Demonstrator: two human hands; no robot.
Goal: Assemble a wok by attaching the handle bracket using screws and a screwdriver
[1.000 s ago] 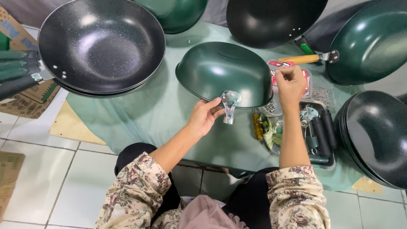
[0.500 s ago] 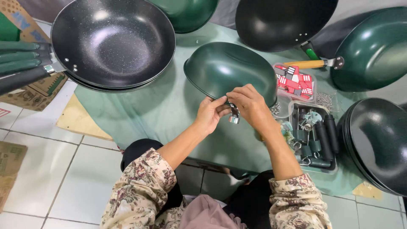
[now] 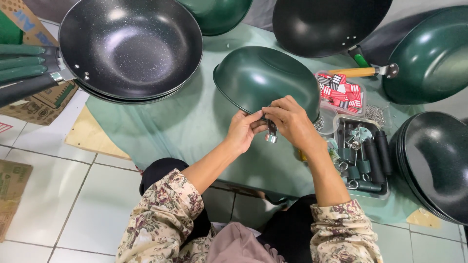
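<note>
Nearest, the left hand (image 3: 242, 132) and right hand (image 3: 291, 122) meet, fingers (image 3: 256, 118) of both pinched shut on a small silvery metal handle bracket (image 3: 271, 132) at the rim of an upturned dark green wok (image 3: 265, 78). It rests on the pale green cloth-covered surface (image 3: 185, 122). Beyond lies a stacked black speckled wok (image 3: 129, 46).

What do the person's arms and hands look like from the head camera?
Both hands are bare: left hand, right hand, no gloves, rings or watch visible. The forearms are uncovered; floral sleeves in beige with dark red and green are pushed up to about the elbows.
</note>
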